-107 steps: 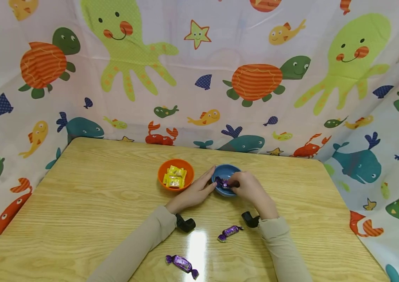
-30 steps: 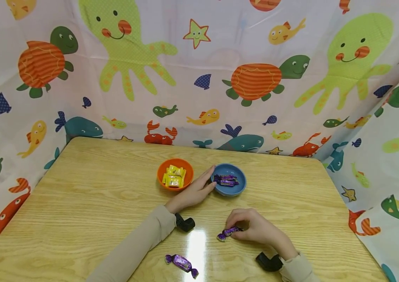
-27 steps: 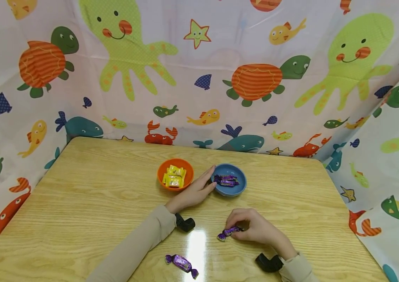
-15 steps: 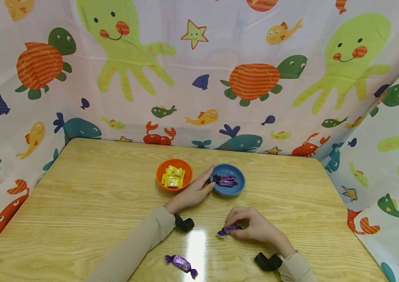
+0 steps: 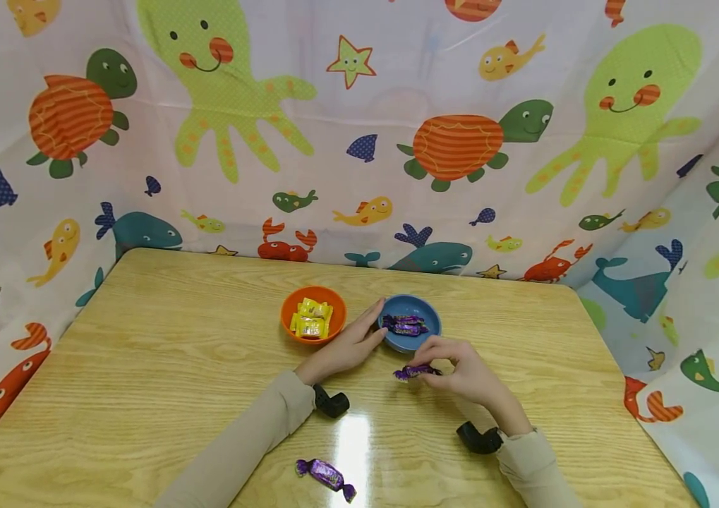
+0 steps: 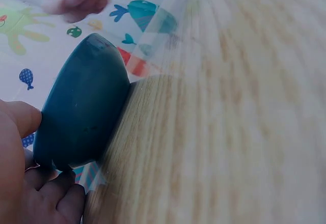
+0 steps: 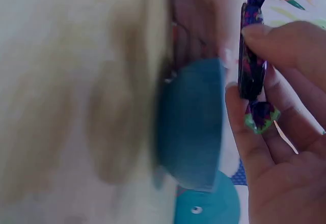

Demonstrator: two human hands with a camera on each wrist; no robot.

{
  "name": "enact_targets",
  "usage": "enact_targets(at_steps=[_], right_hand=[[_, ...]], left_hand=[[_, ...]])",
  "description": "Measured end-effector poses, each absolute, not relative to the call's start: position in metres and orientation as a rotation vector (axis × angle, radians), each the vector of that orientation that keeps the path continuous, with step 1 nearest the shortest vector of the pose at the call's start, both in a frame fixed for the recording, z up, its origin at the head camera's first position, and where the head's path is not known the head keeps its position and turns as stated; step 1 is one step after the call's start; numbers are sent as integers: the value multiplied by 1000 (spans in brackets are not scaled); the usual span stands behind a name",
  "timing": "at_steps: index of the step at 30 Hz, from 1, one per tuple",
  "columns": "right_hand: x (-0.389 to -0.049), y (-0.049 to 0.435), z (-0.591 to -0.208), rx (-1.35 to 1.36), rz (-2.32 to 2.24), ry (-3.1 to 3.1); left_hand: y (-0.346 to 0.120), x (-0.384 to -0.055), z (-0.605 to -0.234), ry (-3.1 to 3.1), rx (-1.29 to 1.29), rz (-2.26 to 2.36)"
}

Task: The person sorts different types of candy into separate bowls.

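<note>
My right hand (image 5: 463, 374) pinches a purple twist-wrapped candy (image 7: 252, 71) between thumb and fingertips, just in front of the blue bowl (image 5: 432, 310). Within that bowl lie several purple candies (image 5: 406, 325) of the same kind. My left hand (image 5: 348, 347) rests against the bowl's left side with fingers extended; in the left wrist view its thumb touches the bowl's wall. Another purple candy (image 5: 326, 474) lies on the table near the front.
An orange bowl (image 5: 289, 331) holding several yellow packets (image 5: 312, 319) stands left of the blue bowl, close to my left hand. Behind the wooden table (image 5: 175, 339) hangs a curtain (image 5: 308, 42) printed with sea animals.
My right hand first left a candy in the blue bowl, then came down to the nearer candy on the table. Since half a second ago it has moved that candy toward the bowl.
</note>
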State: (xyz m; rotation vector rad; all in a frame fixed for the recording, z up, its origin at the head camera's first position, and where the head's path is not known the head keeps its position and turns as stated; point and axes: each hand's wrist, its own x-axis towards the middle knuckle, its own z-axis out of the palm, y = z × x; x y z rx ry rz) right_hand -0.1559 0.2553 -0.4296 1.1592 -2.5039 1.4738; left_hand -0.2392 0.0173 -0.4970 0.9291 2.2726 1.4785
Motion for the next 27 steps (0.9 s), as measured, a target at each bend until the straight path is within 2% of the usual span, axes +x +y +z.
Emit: enact_targets(at_steps=[9,16,27], right_hand=[[-178,250,-403,883,1367,-2540],[-210,257,-440,722,1229,-2681],[-218,242,-447,743,954,-2843]], left_hand=[[16,-241,-500,2264,932,1472],[17,-241,-499,2273,934,1462],[16,-239,-498,2273,938,1473]])
